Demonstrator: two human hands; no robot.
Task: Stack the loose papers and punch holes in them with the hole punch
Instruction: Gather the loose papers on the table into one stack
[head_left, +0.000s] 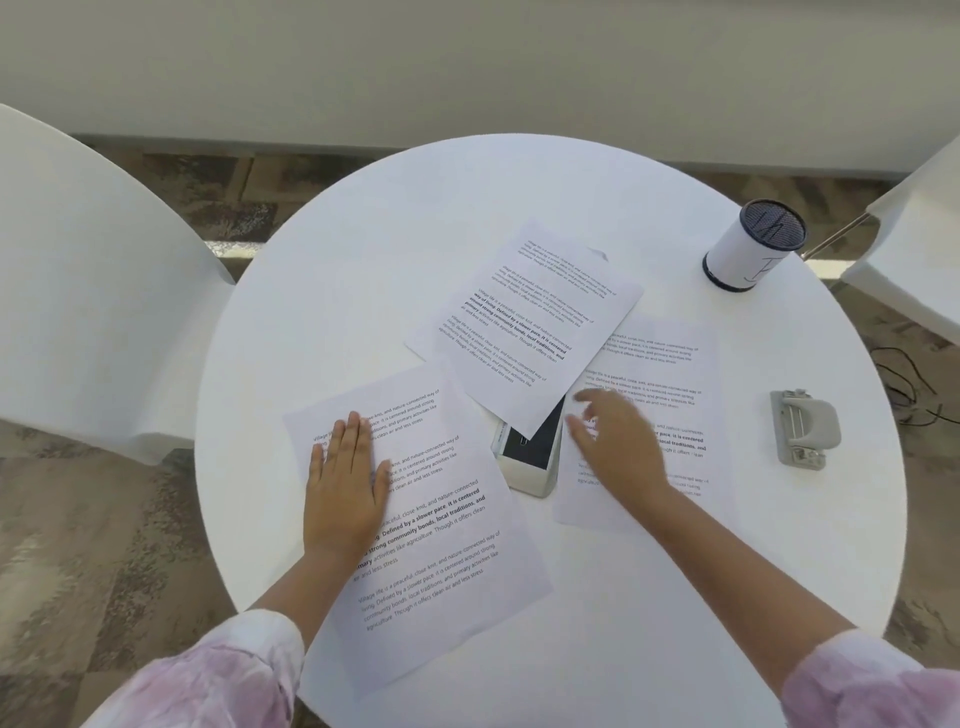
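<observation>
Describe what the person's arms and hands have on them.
Both hands, left and right, are bare: no gloves, rings or watch visible. The forearms are bare too. Loose sleeves, white mottled with pale pink, are pushed up towards the elbows on both arms.

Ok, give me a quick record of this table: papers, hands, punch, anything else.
papers: three printed white sheets, loose, unstacked; near-left sheet, middle sheet, right sheet
left hand: flat on near-left sheet
right hand: blurred, over right sheet
grey metal hole punch: right edge, untouched
white phone-like device: partly under middle sheet
white mesh-topped cylinder: far right
</observation>
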